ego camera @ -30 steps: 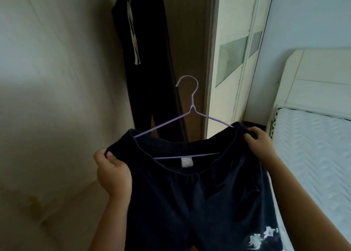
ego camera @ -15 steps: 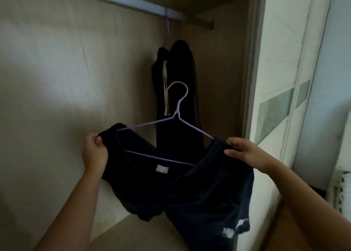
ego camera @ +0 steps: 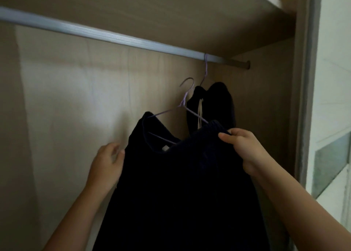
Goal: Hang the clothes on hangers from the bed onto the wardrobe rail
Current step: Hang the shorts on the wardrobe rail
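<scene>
1. Head view: the right hand (ego camera: 245,152) pinches the ribbed waistband of a dark garment (ego camera: 180,184), thumb on the near side and fingers curled over the far side
2. That garment sits on a purple wire hanger (ego camera: 183,102), held up inside the wardrobe; the cloth drops down out of sight between the two forearms
3. The hanger's hook is free in the air, below the rail (ego camera: 114,37) and not on it
4. The left hand (ego camera: 108,161) is just beside the garment's left edge, fingers loose and parted and gripping nothing; it is blurred, so I cannot tell whether the fingertips touch the cloth
5. A hung garment (ego camera: 218,106), also dark, with a pale cord down its front, is on a second hanger (ego camera: 205,70) hooked over the rail near its right end, just behind and to the right of the free hook
6. A pale sliding door (ego camera: 330,117) stands at the right edge
</scene>
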{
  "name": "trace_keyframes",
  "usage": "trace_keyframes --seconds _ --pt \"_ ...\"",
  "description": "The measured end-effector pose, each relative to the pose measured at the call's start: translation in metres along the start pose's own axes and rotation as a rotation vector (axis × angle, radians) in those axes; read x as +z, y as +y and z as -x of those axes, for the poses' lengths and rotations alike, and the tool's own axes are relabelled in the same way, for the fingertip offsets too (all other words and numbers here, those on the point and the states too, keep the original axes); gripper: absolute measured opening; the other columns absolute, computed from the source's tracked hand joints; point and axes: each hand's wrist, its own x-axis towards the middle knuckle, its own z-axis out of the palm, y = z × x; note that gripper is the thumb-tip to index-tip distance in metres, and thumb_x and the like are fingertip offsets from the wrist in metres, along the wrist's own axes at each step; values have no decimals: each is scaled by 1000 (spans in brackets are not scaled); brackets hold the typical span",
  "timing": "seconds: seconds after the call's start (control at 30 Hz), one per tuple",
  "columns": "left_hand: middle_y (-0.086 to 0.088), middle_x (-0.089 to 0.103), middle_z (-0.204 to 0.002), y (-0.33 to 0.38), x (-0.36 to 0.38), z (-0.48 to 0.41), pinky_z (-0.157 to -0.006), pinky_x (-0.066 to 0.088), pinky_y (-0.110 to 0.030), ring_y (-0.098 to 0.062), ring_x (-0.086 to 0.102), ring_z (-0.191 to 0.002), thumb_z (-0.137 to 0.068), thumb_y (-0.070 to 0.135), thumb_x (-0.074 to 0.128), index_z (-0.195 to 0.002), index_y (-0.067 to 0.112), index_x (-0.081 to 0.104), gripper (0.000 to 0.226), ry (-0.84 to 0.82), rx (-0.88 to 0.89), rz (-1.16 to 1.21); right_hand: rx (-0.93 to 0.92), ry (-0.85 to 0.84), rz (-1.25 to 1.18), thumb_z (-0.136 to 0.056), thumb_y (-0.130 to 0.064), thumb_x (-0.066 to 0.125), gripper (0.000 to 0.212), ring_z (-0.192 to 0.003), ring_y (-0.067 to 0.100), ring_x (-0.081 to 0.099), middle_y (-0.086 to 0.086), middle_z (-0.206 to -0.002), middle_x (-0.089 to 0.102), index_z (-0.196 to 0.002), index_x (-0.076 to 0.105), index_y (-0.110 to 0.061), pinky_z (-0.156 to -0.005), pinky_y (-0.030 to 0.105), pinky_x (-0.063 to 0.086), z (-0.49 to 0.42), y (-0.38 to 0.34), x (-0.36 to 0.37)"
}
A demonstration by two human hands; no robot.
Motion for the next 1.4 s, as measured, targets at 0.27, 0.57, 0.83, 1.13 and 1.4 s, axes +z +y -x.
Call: trace_keyframes --seconds 0.27,0.57,0.83,1.13,1.4 --pt "-4 64 -94 4 -7 47 -73 39 -21 -18 60 -85 -84 5 57 -90 24 57 20 -105 43 134 -257 270 55 -86 -16 59 8 -78 33 59 18 -82 55 -84 55 -9 -73 46 52 -72 -50 36" --pt "15 63 -82 -6 -29 39 -62 39 -3 -2 60 -77 -84 9 58 -69 62 51 56 -78 -32 182 -326 345 466 -92 -16 48 10 -54 18 36 3 -64 37 -86 43 -9 -47 26 26 -133 -84 64" --pt "11 65 -86 -12 -23 42 -69 43 -25 -12 65 -78 -84 11 59 -74 54 55 44 -109 -49 217 -307 325 625 -93 -22 48 19 -74 27 50 9 -76 51 -91 51 -4 -51 28 33 -142 -55 41" --pt "10 64 -86 1 -12 57 -67 42 -20 -10 64 -82 -86 10 56 -78 34 56 25 -153 -49 250 -341 245 657 -94 -23 47 28 -63 12 49 -1 -76 53 -114 53 -5 -51 25 37 -120 -36 21" --pt "17 59 -90 22 -9 114 -64 40 -10 2 56 -82 -89 16 51 -87 34 54 19 -294 -76 256 -258 252 706 -93 -19 47 33 -83 14 52 -1 -98 52 -124 48 -6 -54 17 38 -47 11 20"
